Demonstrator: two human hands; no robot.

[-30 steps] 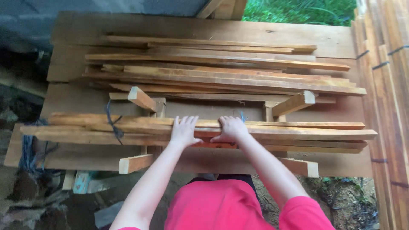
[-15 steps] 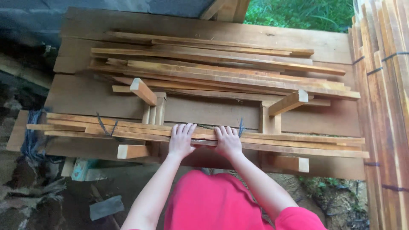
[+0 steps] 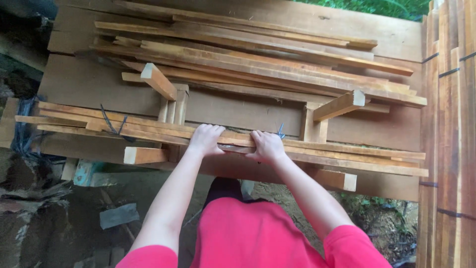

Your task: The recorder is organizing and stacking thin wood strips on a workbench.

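A bundle of long thin wooden slats (image 3: 347,151) lies across two wooden cradle supports at the near side of a plank table (image 3: 89,84). My left hand (image 3: 205,139) and my right hand (image 3: 267,145) sit side by side at the bundle's middle, fingers curled over the top slats and gripping them. A dark cord (image 3: 111,126) wraps the bundle toward its left end. The left cradle (image 3: 171,106) and the right cradle (image 3: 322,116) have angled arms rising behind the bundle.
A second loose pile of slats (image 3: 258,62) lies farther back on the table. Banded stacks of slats (image 3: 448,124) stand along the right edge. Blue rope (image 3: 22,134) hangs at the left end. Rubble and dirt lie below.
My fingers have gone from lying flat on the slats to curling over them. The view has shifted, so the table sits higher in frame.
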